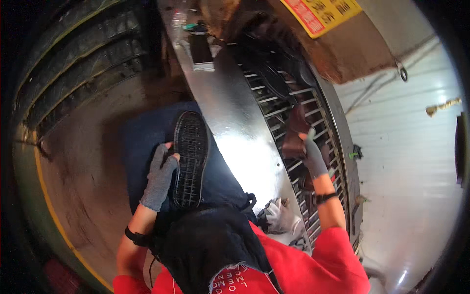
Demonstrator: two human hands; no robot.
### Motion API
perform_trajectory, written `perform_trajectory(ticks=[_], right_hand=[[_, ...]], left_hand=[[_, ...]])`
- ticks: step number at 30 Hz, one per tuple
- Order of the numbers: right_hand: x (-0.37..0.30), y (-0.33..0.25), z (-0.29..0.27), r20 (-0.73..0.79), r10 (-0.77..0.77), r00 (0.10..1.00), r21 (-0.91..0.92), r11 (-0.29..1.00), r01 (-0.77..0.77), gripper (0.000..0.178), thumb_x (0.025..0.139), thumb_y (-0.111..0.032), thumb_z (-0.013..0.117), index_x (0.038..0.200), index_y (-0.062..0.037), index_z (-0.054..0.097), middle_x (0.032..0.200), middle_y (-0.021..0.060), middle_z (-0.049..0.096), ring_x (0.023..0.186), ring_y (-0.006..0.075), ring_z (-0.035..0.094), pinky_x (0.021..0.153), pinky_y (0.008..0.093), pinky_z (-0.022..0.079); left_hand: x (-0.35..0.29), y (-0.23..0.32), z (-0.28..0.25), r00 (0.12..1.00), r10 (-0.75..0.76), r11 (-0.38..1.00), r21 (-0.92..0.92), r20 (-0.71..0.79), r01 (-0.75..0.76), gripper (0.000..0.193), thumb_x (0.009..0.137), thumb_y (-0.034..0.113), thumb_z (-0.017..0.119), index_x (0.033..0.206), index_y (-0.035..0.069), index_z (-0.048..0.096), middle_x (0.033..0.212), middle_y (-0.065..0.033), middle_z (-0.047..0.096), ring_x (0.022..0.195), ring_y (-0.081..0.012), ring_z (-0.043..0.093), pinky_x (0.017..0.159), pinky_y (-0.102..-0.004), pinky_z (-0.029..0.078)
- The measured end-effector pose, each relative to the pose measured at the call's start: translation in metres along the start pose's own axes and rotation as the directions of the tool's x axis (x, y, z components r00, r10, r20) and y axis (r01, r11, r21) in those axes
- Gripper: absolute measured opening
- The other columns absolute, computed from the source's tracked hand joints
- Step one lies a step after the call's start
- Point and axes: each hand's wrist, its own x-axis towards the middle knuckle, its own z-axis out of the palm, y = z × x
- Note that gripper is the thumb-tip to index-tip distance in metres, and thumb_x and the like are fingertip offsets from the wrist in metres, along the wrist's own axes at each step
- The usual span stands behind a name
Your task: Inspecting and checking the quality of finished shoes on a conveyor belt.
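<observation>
A black shoe sole point(191, 157) with a ribbed tread lies lengthwise over my lap, tread side up. At its left edge, my left hand point(162, 171), in a grey fingertip-less glove, grips it with fingers and thumb. Out to the right, my right hand point(312, 154), gloved the same way, has its fingers closed on a dark brown leather shoe upper point(294, 132). That upper is over a rack of metal bars point(313, 110) and looks slightly blurred. Whether it rests on the bars I cannot tell.
A shiny metal ledge point(225, 108) runs between my lap and the rack. Black shoe pieces point(274, 78) lie farther along the bars. Pale gloves point(281, 218) sit on the near ledge, and a dark flat object point(200, 49) at its far end. Shelving point(88, 59) stands far left.
</observation>
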Motion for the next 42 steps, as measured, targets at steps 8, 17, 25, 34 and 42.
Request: perform_trajectory(ticks=[8, 17, 25, 34, 42], right_hand=[[-0.097, 0.007, 0.117, 0.509, 0.051, 0.860, -0.115, 0.993, 0.009, 0.103, 0.071, -0.043, 0.090, 0.152, 0.0022, 0.044, 0.146, 0.0194, 0.058, 0.129, 0.0325, 0.062, 0.112, 0.0475, 0.051], [-0.156, 0.020, 0.286, 0.730, 0.103, 0.675, -0.115, 0.993, -0.027, 0.114, 0.087, -0.077, 0.066, 0.159, 0.0056, 0.032, 0.154, 0.0187, 0.050, 0.140, 0.0259, 0.053, 0.117, 0.0390, 0.042], [-0.144, 0.027, 0.273, 0.623, 0.121, 0.773, -0.014, 0.990, -0.144, 0.075, 0.098, -0.060, 0.062, 0.135, 0.0055, 0.060, 0.119, 0.0175, 0.072, 0.101, 0.0233, 0.073, 0.092, 0.0338, 0.058], [-0.131, 0.005, 0.245, 0.469, 0.108, 0.877, 0.120, 0.975, -0.185, 0.077, 0.096, -0.058, 0.067, 0.141, 0.0034, 0.054, 0.125, 0.0191, 0.069, 0.106, 0.0277, 0.072, 0.095, 0.0404, 0.060], [-0.111, 0.017, 0.259, 0.626, 0.170, 0.761, 0.282, 0.861, -0.424, 0.103, 0.089, -0.076, 0.061, 0.149, 0.0059, 0.043, 0.130, 0.0292, 0.064, 0.111, 0.0405, 0.070, 0.100, 0.0512, 0.059]], left_hand=[[0.016, 0.062, 0.032, 0.918, 0.324, 0.913, -0.329, 0.228, -0.241, 0.077, 0.105, 0.040, 0.062, 0.166, 0.011, 0.026, 0.156, -0.0201, 0.047, 0.143, -0.0309, 0.048, 0.115, -0.0459, 0.044], [0.014, 0.082, 0.022, 0.816, 0.490, 0.654, -0.748, 0.307, -0.111, 0.083, 0.097, 0.056, 0.066, 0.157, 0.008, 0.035, 0.140, -0.0280, 0.060, 0.130, -0.0415, 0.060, 0.112, -0.0567, 0.049], [0.115, 0.017, 0.008, 0.872, 0.478, 0.649, 0.627, 0.103, -0.430, 0.061, 0.098, 0.050, 0.069, 0.136, 0.003, 0.060, 0.131, -0.0154, 0.067, 0.118, -0.0282, 0.066, 0.103, -0.0390, 0.055], [0.071, 0.083, -0.016, 0.876, 0.206, 0.930, -0.367, 0.437, -0.036, 0.064, 0.101, 0.040, 0.059, 0.150, 0.000, 0.050, 0.136, -0.0203, 0.065, 0.117, -0.0225, 0.068, 0.103, -0.0405, 0.056], [0.060, 0.116, -0.003, 0.857, 0.410, 0.837, -0.501, 0.311, -0.218, 0.071, 0.111, 0.053, 0.038, 0.159, 0.001, 0.034, 0.135, -0.0219, 0.066, 0.116, -0.0236, 0.068, 0.101, -0.0379, 0.056]])
